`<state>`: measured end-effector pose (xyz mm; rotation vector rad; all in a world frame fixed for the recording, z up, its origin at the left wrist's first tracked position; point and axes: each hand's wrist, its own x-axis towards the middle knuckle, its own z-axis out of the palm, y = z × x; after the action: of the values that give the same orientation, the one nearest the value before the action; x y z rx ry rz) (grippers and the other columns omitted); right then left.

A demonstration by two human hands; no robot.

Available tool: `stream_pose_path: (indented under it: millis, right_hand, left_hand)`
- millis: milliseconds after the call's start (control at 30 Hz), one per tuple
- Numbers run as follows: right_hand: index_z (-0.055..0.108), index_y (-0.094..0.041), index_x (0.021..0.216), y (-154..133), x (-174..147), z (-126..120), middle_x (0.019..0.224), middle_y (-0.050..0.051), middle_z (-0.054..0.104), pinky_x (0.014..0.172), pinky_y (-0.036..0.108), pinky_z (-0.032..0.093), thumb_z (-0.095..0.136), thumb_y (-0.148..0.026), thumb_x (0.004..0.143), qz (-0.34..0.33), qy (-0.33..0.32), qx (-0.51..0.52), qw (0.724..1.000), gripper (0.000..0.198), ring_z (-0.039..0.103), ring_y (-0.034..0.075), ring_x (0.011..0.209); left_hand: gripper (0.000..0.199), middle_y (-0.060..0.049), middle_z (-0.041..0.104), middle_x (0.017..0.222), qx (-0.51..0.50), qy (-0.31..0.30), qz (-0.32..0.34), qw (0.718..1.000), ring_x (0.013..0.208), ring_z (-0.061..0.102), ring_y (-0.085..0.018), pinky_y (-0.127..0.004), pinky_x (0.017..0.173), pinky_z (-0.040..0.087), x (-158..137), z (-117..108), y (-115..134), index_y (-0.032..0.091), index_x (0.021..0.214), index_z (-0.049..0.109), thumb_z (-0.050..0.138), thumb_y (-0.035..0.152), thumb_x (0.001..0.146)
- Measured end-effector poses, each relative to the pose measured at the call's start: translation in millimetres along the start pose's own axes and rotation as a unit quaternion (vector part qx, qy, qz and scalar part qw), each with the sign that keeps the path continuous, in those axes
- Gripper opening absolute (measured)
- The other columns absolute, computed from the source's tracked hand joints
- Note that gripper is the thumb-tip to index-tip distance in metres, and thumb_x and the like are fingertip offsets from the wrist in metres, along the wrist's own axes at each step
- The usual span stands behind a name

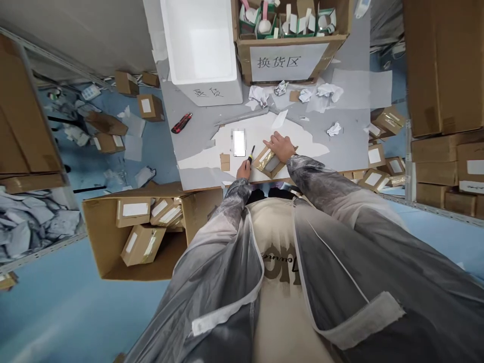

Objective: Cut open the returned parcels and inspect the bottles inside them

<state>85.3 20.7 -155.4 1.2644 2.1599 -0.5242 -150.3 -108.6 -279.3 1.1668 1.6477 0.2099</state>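
My left hand (244, 170) is closed round the handle of a utility knife (251, 154), its dark blade pointing up and away from me. Just to the right lies a small cardboard box (271, 167) with shiny tape along its edges and a greyish middle. My right hand (280, 146) grips this box from above, its fingers bent over the far side. The blade is close to the box's left corner but appears apart from it. Left of the knife, a bright white phone-like rectangle (239, 143) lies on the table, with a small piece of cardboard (225, 162) beside it.
A red and black box cutter (182, 123) lies at the table's left. Behind stand a white foam bin (212, 93) and a carton of small green boxes (280, 63). Crumpled paper (258, 96) litters the table. A large open carton (93, 237) with parcels stands at lower left.
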Motion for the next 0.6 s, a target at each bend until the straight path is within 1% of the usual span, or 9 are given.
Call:
stream_pose_path:
  millis: [67, 133, 233, 300, 367, 433, 500, 567, 600]
  right_hand:
    - [0.063, -0.024, 0.190, 9, -1, -1, 0.181, 0.025, 0.070, 0.135, 0.068, 0.052, 0.056, -0.025, 0.123, 0.017, -0.017, -0.016, 1.000, 0.067, 0.049, 0.045, 0.177]
    - [0.070, -0.018, 0.180, 20, -6, 0, 0.174, 0.028, 0.073, 0.136, 0.068, 0.047, 0.066, -0.024, 0.118, 0.022, -0.030, -0.022, 0.999, 0.063, 0.054, 0.046, 0.167]
    - [0.069, -0.014, 0.178, 39, -21, 5, 0.175, 0.030, 0.071, 0.135, 0.066, 0.046, 0.075, -0.034, 0.116, 0.032, -0.035, -0.015, 0.999, 0.065, 0.056, 0.047, 0.162]
    - [0.066, -0.012, 0.181, 48, -33, 9, 0.174, 0.031, 0.070, 0.130, 0.064, 0.049, 0.072, -0.042, 0.118, 0.052, -0.036, -0.003, 0.998, 0.070, 0.060, 0.049, 0.158]
    - [0.063, -0.009, 0.184, 54, -45, 13, 0.174, 0.034, 0.069, 0.127, 0.063, 0.052, 0.068, -0.045, 0.119, 0.075, -0.036, 0.014, 0.996, 0.074, 0.062, 0.051, 0.156]
    - [0.059, -0.008, 0.187, 57, -55, 17, 0.177, 0.035, 0.067, 0.126, 0.062, 0.053, 0.064, -0.046, 0.120, 0.097, -0.034, 0.037, 0.994, 0.077, 0.062, 0.053, 0.158]
    - [0.056, -0.008, 0.190, 58, -62, 20, 0.181, 0.035, 0.064, 0.126, 0.062, 0.054, 0.062, -0.046, 0.121, 0.112, -0.032, 0.054, 0.992, 0.079, 0.062, 0.054, 0.160]
    - [0.054, -0.008, 0.192, 57, -65, 23, 0.183, 0.035, 0.064, 0.126, 0.061, 0.055, 0.063, -0.046, 0.121, 0.120, -0.032, 0.065, 0.990, 0.081, 0.062, 0.054, 0.162]
    - [0.053, -0.009, 0.192, 57, -66, 25, 0.183, 0.035, 0.064, 0.126, 0.061, 0.055, 0.064, -0.046, 0.121, 0.123, -0.033, 0.070, 0.989, 0.081, 0.062, 0.054, 0.162]
  left_hand:
    - [0.060, -0.020, 0.085, 0.155, 0.034, -0.028, -0.026, 0.999, 0.147, 0.078, -0.038, -0.047, 0.125, 0.066, -19, 9, -16, 0.024, 0.187, 0.069, 0.048, 0.046, 0.136]
    - [0.065, -0.025, 0.078, 0.163, 0.095, -0.043, -0.043, 0.994, 0.154, 0.072, -0.041, -0.050, 0.128, 0.062, -31, 13, -26, 0.022, 0.196, 0.060, 0.055, 0.035, 0.132]
    - [0.075, -0.026, 0.070, 0.166, 0.192, -0.043, -0.065, 0.978, 0.155, 0.067, -0.044, -0.053, 0.128, 0.057, -34, 12, -31, 0.030, 0.201, 0.054, 0.062, 0.026, 0.127]
    - [0.079, -0.026, 0.067, 0.170, 0.227, -0.039, -0.059, 0.971, 0.156, 0.063, -0.045, -0.057, 0.130, 0.053, -31, 9, -29, 0.033, 0.200, 0.056, 0.062, 0.019, 0.122]
    - [0.081, -0.027, 0.065, 0.173, 0.242, -0.031, -0.045, 0.969, 0.159, 0.060, -0.046, -0.062, 0.135, 0.047, -28, 6, -25, 0.032, 0.198, 0.058, 0.057, 0.014, 0.119]
    - [0.081, -0.028, 0.066, 0.174, 0.236, -0.023, -0.038, 0.971, 0.162, 0.058, -0.047, -0.065, 0.138, 0.043, -26, 3, -18, 0.029, 0.195, 0.063, 0.056, 0.012, 0.116]
    - [0.079, -0.029, 0.065, 0.179, 0.204, 0.007, -0.042, 0.978, 0.170, 0.053, -0.048, -0.068, 0.144, 0.039, -25, 3, -4, 0.025, 0.190, 0.068, 0.061, 0.012, 0.112]
    - [0.074, -0.029, 0.063, 0.183, 0.134, 0.070, -0.061, 0.987, 0.179, 0.047, -0.048, -0.068, 0.150, 0.036, -24, 6, 16, 0.021, 0.186, 0.071, 0.064, 0.016, 0.113]
    - [0.071, -0.028, 0.062, 0.184, 0.086, 0.107, -0.070, 0.988, 0.181, 0.047, -0.046, -0.067, 0.152, 0.037, -23, 9, 29, 0.019, 0.187, 0.069, 0.062, 0.021, 0.116]
